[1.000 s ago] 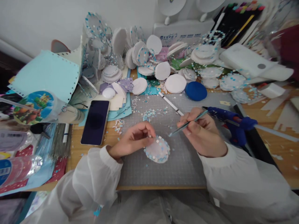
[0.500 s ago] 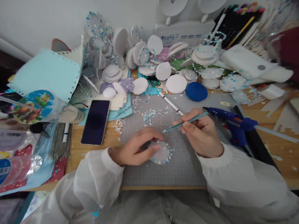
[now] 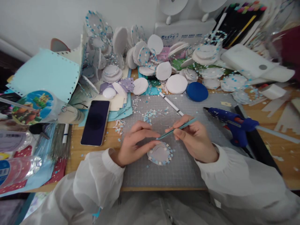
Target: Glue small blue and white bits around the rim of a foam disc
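Note:
My right hand (image 3: 193, 137) is closed round teal tweezers (image 3: 177, 128), whose tip points left and reaches the fingertips of my left hand (image 3: 138, 143). The left hand's thumb and index finger are apart, with the tweezer tip between them; whether a tiny piece is there is too small to tell. Just below those fingertips, a round white disc (image 3: 160, 153) edged with small blue and white bits lies on the grey cutting mat (image 3: 182, 175). Loose blue and white bits (image 3: 150, 116) are scattered further up the mat.
A phone (image 3: 95, 122) lies left of the mat, beside a lidded cup (image 3: 37, 107). At the right is a blue glue gun (image 3: 234, 122). White discs, a blue lid (image 3: 197, 92) and a white pen (image 3: 171, 103) are behind the hands.
My right hand has moved left and slightly down with the tweezers, to my left hand. My left hand has lifted a little off the disc's edge, showing more of the disc.

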Demonstrator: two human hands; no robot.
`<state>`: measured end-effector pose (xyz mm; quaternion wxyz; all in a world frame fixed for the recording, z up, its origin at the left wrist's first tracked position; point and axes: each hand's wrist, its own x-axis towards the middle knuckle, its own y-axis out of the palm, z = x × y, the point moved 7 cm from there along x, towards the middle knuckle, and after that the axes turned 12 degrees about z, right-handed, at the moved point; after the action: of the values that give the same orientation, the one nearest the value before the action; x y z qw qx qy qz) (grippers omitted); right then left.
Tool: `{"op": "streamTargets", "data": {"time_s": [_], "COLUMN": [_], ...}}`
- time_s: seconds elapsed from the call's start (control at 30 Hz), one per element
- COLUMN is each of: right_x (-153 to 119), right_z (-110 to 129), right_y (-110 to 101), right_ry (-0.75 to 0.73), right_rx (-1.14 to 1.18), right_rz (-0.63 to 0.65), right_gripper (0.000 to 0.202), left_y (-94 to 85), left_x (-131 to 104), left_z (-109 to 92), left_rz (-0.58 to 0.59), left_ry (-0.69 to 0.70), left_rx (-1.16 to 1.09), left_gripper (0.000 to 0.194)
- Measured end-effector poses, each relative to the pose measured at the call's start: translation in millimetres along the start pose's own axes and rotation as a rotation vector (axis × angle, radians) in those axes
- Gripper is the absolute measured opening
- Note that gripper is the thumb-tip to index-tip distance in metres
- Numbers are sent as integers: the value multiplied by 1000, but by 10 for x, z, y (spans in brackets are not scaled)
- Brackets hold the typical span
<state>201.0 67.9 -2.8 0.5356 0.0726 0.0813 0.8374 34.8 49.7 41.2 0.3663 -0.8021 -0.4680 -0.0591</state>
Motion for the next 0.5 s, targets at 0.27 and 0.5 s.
{"op": "streamTargets", "data": {"time_s": [0.27,0.5], "right_x": [24,64], "right_z": [-23,-15], "right_y": [-75,-181], "right_ry": [24,39], "right_rx": [-1,122], "right_rz": [-137,-252], "right_gripper": [15,20], "left_y": [-58,-82], "left_x": [-41,-49], "left_z": [15,225], "left_rz": [-105,-191], "left_ry": [-13,-213], "left_rx": [85,-165], "left_gripper": [18,6]}}
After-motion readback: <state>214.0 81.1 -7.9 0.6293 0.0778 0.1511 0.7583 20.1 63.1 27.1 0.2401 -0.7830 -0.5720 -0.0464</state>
